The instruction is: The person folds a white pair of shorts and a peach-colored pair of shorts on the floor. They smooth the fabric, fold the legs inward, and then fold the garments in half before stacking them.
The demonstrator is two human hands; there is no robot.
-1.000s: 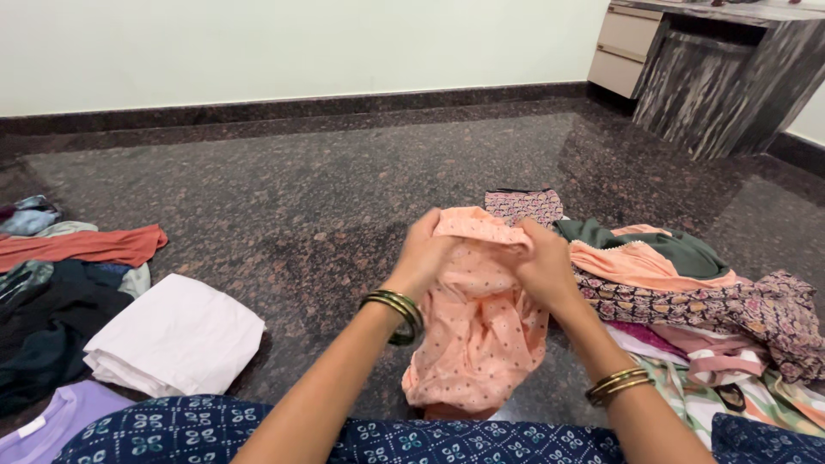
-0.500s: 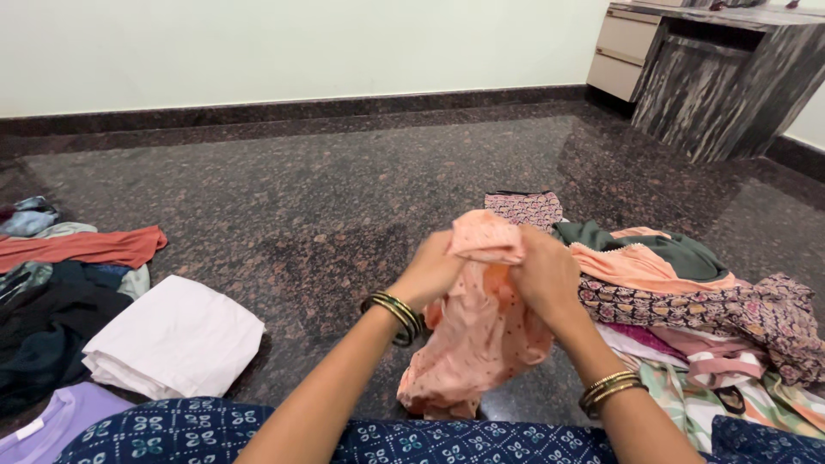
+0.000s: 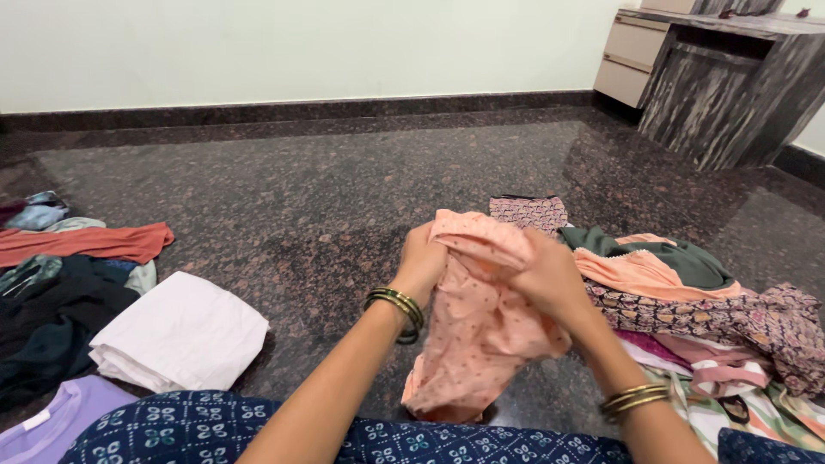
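Both hands are bunched up on the same peach dotted garment point(image 3: 477, 331): the left hand point(image 3: 423, 262) grips its top left edge, the right hand point(image 3: 550, 279) is closed over the top fold. The cloth hangs down between the forearms, just above the dark speckled floor point(image 3: 344, 198). Gold bangles point(image 3: 397, 305) sit on the left wrist. A messy clothes pile point(image 3: 687, 301) lies to the right, a folded white cloth point(image 3: 176, 331) to the left.
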